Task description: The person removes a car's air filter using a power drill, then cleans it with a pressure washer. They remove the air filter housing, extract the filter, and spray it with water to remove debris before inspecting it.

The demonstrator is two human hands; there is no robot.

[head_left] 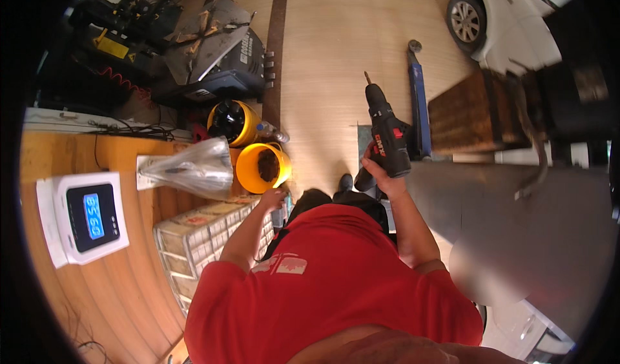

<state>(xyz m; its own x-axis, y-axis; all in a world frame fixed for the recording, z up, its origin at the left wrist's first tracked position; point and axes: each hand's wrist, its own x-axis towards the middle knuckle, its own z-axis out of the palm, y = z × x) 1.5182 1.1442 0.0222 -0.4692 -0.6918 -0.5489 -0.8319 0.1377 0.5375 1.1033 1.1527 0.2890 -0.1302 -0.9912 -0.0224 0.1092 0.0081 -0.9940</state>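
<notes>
A black cordless drill (386, 128) with red markings and a bit in its chuck is gripped in my right hand (383, 178), out in front of me. Its bit points up and slightly left in the head view. My left hand (274, 200) hangs low at my left side, close to the near yellow bucket (243, 173). The left fingers are curled in, and what they hold, if anything, is hidden. Dark contents lie in that bucket. Behind it stands a second yellow bucket (249, 126) filled with black items, with a clear bottle (274, 133) beside it.
On the left are a clear plastic bag (200, 170), a white device with a lit screen (117, 225) and a caged pale container (194, 238). A black machine (223, 73) stands farther off. Rightward are a blue jack (419, 99), wooden block (475, 115), grey metal surface (504, 215) and white car (516, 34).
</notes>
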